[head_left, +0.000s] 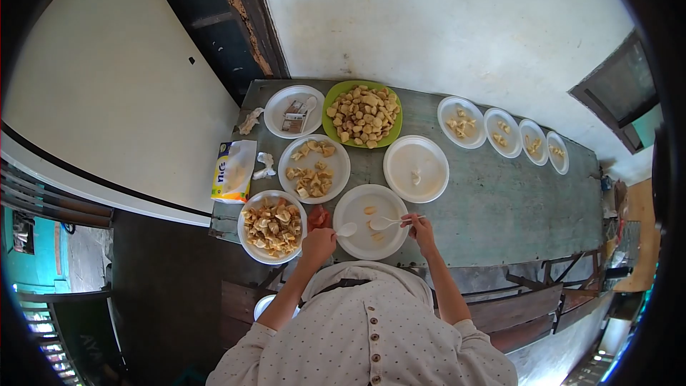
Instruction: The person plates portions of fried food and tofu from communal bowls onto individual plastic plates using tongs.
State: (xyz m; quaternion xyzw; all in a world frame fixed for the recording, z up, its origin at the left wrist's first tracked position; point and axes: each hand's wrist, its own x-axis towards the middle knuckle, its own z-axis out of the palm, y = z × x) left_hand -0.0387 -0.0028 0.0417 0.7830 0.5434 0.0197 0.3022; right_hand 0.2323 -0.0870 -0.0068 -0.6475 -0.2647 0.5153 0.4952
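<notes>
My left hand [319,244] is closed on a white plastic spoon [346,229], whose bowl overlaps the left part of a white plate [350,204]. From the other side, my right hand [420,230] grips a second white spoon [381,224] with its bowl over the plate's middle. A few small yellowish pieces [369,210] lie on this plate. Left of it, a white plate [246,243] is heaped with brown, crinkled fried pieces [274,227]. A red crumpled item [319,217] sits between these two plates, beside my left hand.
Behind are a plate of fried pieces [313,180], a green plate [328,132] piled with chunks, a plate [429,161] with a white bit, and a plate with a packet [295,116]. Several small-portion plates [461,122] line the wall side. A tissue pack [234,168] stands left.
</notes>
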